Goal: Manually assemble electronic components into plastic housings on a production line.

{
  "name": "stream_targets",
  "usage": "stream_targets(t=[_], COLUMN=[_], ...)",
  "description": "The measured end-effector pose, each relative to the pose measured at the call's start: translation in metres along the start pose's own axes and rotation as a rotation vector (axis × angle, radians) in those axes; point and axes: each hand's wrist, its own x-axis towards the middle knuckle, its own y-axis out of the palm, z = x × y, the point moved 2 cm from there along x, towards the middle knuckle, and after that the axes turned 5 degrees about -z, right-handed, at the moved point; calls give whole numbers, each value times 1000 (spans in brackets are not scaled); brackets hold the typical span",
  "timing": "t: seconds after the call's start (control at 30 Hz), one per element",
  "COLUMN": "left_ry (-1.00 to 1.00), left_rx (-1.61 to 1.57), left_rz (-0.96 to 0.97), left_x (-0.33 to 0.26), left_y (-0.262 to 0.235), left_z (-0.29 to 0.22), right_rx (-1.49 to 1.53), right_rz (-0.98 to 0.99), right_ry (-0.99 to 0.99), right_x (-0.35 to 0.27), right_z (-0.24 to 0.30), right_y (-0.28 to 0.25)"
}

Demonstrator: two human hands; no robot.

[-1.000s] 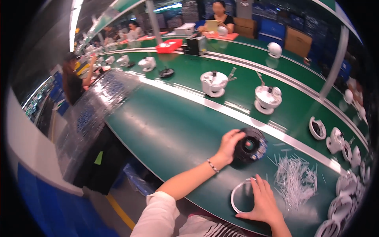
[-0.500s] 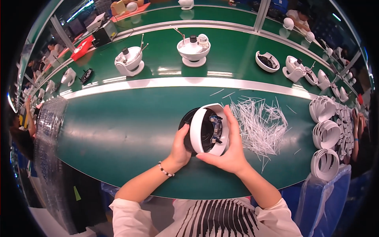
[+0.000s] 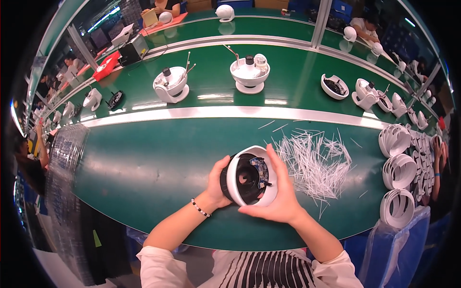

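Between both hands, above the green table, I hold a round white housing with a black inner part. My left hand is closed round the black back of it on the left. My right hand grips the white rim from the right, thumb along the lower edge and fingers at the top. The open side is tilted up toward me. Inside, along the right, sits a small blue circuit board. A round hole shows in the middle of the black part.
Right of my hands lies a loose heap of thin white strips. White rings are stacked at the table's right edge, clear plastic trays at the left. Beyond runs a green conveyor with white bowl-shaped assemblies. Other people work farther off.
The housing has turned so that its open side faces me more, showing more of the black inside. My left fingers have shifted on its back. The whole view has shifted slightly.
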Motion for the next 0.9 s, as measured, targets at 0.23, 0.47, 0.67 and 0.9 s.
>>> stream_targets(t=[0.23,0.47,0.67,0.9], left_ry=[51,47,100,266], left_rx=[4,5,-11,-10], left_rz=[7,161,264,175], left_x=[19,37,39,30], left_y=[10,13,23,34], left_z=[16,39,65,63], right_rx=[-266,-380,-352,-343], right_rz=[-2,12,-32,-163], right_ry=[-147,-133,47,-69], right_x=[-3,-5,-22,-30], right_z=[-10,-24,-31,-29], right_y=[-5,-27,-40,-28])
